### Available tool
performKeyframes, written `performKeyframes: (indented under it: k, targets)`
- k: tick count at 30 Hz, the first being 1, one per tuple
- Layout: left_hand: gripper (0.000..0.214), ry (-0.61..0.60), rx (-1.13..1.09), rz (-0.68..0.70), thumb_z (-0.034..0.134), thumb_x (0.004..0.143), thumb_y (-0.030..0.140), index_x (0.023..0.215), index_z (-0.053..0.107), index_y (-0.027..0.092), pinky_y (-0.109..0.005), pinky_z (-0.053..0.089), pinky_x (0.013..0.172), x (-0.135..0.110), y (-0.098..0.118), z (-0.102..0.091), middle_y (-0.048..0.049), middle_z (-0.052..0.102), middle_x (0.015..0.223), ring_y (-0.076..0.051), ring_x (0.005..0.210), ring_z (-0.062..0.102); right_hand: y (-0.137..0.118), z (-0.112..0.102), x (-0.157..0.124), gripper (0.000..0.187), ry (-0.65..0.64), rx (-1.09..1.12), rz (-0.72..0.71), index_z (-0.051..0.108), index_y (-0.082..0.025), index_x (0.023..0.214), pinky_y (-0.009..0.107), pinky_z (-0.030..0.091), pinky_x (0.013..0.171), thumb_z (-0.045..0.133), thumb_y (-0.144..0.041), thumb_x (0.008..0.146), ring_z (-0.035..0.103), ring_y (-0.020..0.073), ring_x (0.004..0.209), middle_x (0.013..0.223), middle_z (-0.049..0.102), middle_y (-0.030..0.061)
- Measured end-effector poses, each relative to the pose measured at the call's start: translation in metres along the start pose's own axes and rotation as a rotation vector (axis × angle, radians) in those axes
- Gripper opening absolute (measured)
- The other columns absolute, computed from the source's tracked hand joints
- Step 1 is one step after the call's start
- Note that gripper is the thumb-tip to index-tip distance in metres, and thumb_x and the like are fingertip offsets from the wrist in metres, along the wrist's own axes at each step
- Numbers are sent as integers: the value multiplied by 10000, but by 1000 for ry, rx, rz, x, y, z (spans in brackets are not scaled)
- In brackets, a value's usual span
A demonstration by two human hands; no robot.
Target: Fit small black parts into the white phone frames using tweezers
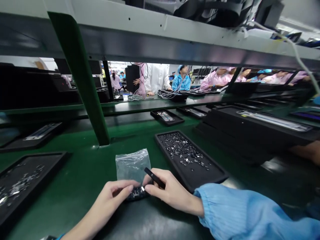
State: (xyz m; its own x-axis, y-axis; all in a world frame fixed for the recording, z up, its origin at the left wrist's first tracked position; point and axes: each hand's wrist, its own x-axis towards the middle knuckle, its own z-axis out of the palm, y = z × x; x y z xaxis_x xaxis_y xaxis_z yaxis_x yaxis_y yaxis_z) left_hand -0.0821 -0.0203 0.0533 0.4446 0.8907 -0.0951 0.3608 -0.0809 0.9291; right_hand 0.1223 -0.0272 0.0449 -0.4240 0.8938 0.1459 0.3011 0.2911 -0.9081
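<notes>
A clear zip-lock plastic bag [132,165] lies on the green table in front of me, with many small dark and shiny parts [137,193] gathered at its near end. My left hand [112,195] is closed at the bag's near left side, thumb and forefinger on the plastic. From the right, my right hand [170,190] grips a slim black pen-like tool [155,178], which slants up and left out of the fist. The fingertips of that hand meet the bag beside the parts; whether they also pinch a part is too small to tell.
A black tray [215,175] of scattered small parts is just beyond my right hand; another such tray [58,158] stands at left. A green post [85,90] supports the overhead shelf [155,40]. Black trays are stacked [225,133] at right. Several people work behind.
</notes>
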Motion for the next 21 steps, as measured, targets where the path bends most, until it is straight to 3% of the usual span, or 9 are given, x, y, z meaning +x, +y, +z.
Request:
performKeyframes:
  k: [4,6,8,10,12,14,16,18,21]
  targets:
    - [315,16,19,32,538,799,435,946,719,222,-266,442,855,0,-1,0,-33,699,970,-245,959,606,-16,-1,-2,88,17,-143,-40,608,-141,789,202,366,553,530,-181,784,469,96,621,753,544,11]
    - [313,25,19,34,527,808,434,934,719,221,-264,434,862,0,-3,0,-33,697,976,-239,956,604,-28,-9,-4,74,84,-240,-103,600,-150,763,215,392,577,529,-168,769,516,125,673,777,572,31]
    - [318,42,14,33,511,818,433,920,720,216,-259,423,869,0,-4,-1,-34,695,979,-233,954,602,-35,-29,-2,93,189,-358,-188,598,-160,741,231,415,604,522,-198,779,541,148,706,782,587,46]
    - [318,69,8,37,503,822,427,905,719,209,-252,412,873,1,-4,-3,-33,694,976,-229,955,598,-32,-62,8,161,254,-528,-217,610,-171,733,246,428,634,506,-262,814,551,160,711,759,593,48]
    - [309,93,19,32,505,821,414,895,717,200,-251,400,878,3,-4,-8,-32,693,971,-227,960,594,-20,-105,27,220,208,-769,-88,628,-171,741,256,432,671,502,-323,837,564,173,734,761,604,55]
    - [308,120,41,16,507,816,408,886,713,191,-262,389,889,7,-3,-17,-36,692,963,-233,963,590,-1,-149,55,226,126,-1037,175,648,-161,782,246,430,695,513,-332,844,580,181,791,821,627,66]
    - [324,158,68,-7,516,801,423,880,709,175,-285,383,898,12,-4,-32,-53,687,965,-250,970,582,21,-184,84,200,134,-1103,262,653,-119,871,262,433,728,526,-272,847,589,194,823,857,633,98]
    - [355,214,95,-26,537,776,450,885,705,158,-313,379,907,17,-8,-52,-78,680,982,-273,994,567,41,-205,113,203,140,-1142,324,633,-104,956,289,449,766,521,-245,862,590,187,853,895,628,97]
    - [404,290,127,-54,559,746,491,897,698,144,-358,360,931,25,-18,-85,-100,674,994,-298,1020,548,65,-214,148,254,131,-1192,397,571,-117,1058,363,474,807,523,-294,882,572,180,924,1029,586,81]
